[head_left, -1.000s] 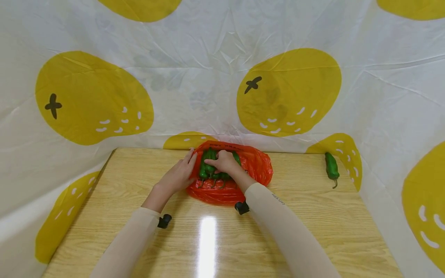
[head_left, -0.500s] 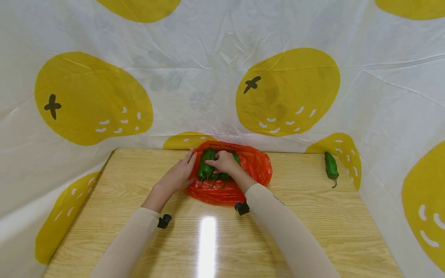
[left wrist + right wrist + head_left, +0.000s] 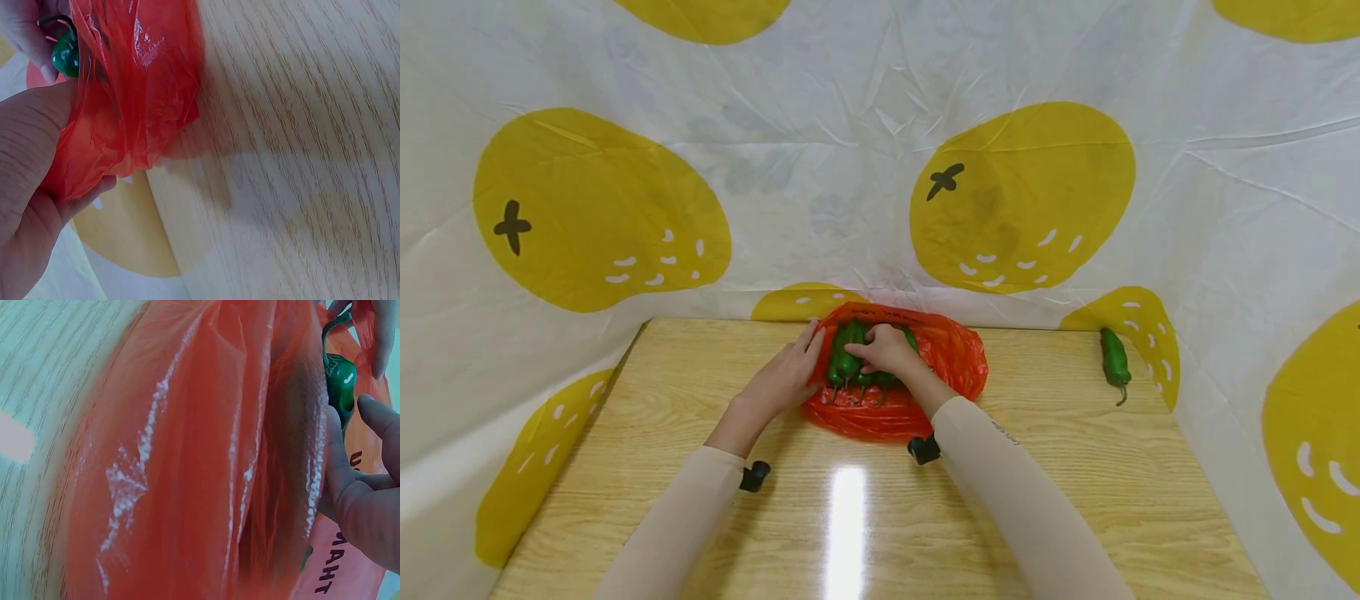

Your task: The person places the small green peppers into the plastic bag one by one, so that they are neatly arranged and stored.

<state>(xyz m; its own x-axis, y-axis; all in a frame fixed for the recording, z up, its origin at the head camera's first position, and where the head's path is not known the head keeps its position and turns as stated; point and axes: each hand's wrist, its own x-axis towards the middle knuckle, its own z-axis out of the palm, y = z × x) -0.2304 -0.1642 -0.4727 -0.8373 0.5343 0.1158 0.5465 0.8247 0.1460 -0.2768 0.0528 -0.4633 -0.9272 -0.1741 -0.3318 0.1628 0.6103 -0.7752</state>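
A red plastic bag (image 3: 958, 362) lies opened on the table, with several green peppers side by side in it, stems toward me. My left hand (image 3: 778, 379) holds the bag's left edge; in the left wrist view, the thumb (image 3: 34, 134) is on the inner side and a fingertip shows beneath the film. Reaching into the bag, my right hand (image 3: 891, 350) pinches one green pepper (image 3: 848, 364) near its stem end, between thumb and fingers. The right wrist view shows that pepper (image 3: 340, 378) at the fingertips; bag film hides the rest of the peppers there.
Another green pepper (image 3: 1115, 358) lies alone at the table's right, near the back edge. Behind the wooden table (image 3: 1060, 467) hangs a white cloth (image 3: 820, 192) with yellow fruit prints, also along both sides. Dark printed letters show on the bag.
The pepper under my right hand has shifted slightly left and toward me, against the other peppers. My left hand has stayed at the bag's edge.
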